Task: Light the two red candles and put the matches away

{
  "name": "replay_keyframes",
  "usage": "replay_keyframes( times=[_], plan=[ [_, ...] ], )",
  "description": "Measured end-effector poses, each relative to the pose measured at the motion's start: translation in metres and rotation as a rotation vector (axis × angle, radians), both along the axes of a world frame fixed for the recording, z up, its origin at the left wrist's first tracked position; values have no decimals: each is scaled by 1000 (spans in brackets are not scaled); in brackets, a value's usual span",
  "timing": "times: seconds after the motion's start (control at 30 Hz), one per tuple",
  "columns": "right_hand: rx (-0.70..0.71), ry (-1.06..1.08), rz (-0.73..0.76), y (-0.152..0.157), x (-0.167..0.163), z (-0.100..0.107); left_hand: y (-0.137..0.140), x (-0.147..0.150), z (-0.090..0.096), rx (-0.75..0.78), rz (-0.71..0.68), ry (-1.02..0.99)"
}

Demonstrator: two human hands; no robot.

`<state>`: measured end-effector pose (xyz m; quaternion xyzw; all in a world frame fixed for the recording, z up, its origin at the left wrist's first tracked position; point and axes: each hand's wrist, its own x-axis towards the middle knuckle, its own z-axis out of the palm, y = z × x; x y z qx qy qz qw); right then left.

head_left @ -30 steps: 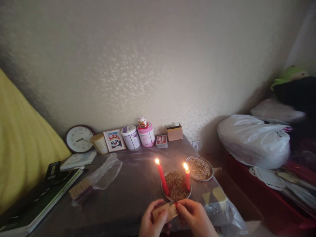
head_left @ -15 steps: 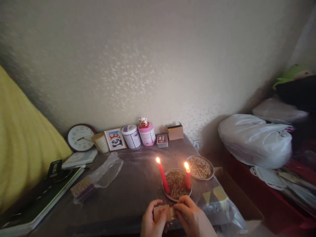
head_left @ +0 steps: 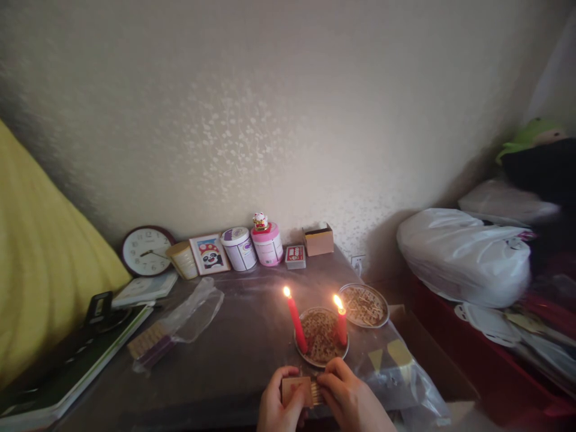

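Two hands hold a small tan cardboard matchbox [head_left: 297,390] at bottom centre, above the dark worktop [head_left: 234,354].
Left hand [head_left: 276,408] grips its sleeve; right hand [head_left: 348,401] pinches the match-filled tray end, long axis running left to right between them.

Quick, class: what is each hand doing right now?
Left hand: closed on the small tan cardboard matchbox.
Right hand: fingers pinched at the box's open end, on the pale wooden matchsticks.
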<state>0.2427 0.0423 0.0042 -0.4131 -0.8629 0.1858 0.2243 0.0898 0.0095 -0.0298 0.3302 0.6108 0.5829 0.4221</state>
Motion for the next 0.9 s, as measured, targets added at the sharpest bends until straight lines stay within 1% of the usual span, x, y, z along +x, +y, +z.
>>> replay_keyframes(
  times=[0.23, 0.43, 0.63, 0.9],
  plan=[
    [48, -99, 14, 0, 0, 2, 1, 0, -1, -26, -22, -2],
    [-1, -59, 42, -1, 0, 1, 2, -2, -1, -45, -4, -49],
    [5, -94, 26, 0, 1, -1, 2, -2, -4, -57, -3, -64],
    [43, -118, 32, 0, 0, 5, 2, -1, -4, -59, -16, -71]
  ],
)
